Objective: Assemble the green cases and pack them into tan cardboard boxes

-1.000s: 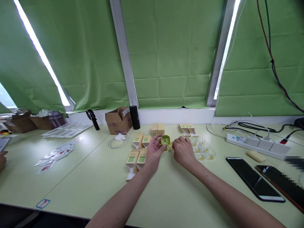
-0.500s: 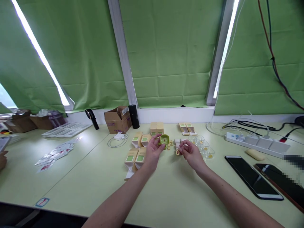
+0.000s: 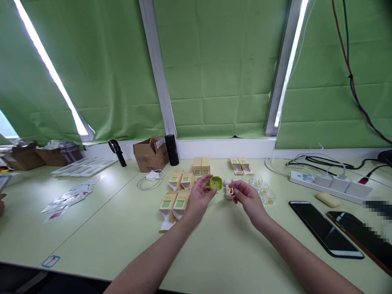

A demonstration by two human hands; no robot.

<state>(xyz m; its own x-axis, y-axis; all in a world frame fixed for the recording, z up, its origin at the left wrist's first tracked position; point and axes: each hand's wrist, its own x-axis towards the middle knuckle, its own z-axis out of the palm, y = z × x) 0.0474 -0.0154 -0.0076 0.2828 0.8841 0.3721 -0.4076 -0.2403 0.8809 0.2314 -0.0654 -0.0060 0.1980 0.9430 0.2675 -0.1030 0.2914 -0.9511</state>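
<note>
My left hand point(image 3: 200, 194) is closed on a small green plastic case point(image 3: 216, 183), its hollow side facing me. To the right of it, my right hand point(image 3: 246, 196) pinches a small yellow loop point(image 3: 232, 191) between thumb and fingertips. White cylindrical pieces point(image 3: 228, 194) lie on the table just behind the loop, partly covered by it. Beyond my right hand are several clear plastic cups point(image 3: 268, 197) with yellow bits in them. Open kraft boxes with green labels point(image 3: 180, 203) stand left of my left hand.
More kraft boxes point(image 3: 201, 166) stand farther back, near a brown carton point(image 3: 150, 155) and a black cylinder point(image 3: 172, 150). To the right lie two phones point(image 3: 326, 228) and a power strip point(image 3: 330, 183). Flat sachets point(image 3: 72, 198) and a white tray point(image 3: 82, 166) are at left.
My left hand has shifted the green case slightly right and turned it. The yellow loop in my right hand has been raised a little.
</note>
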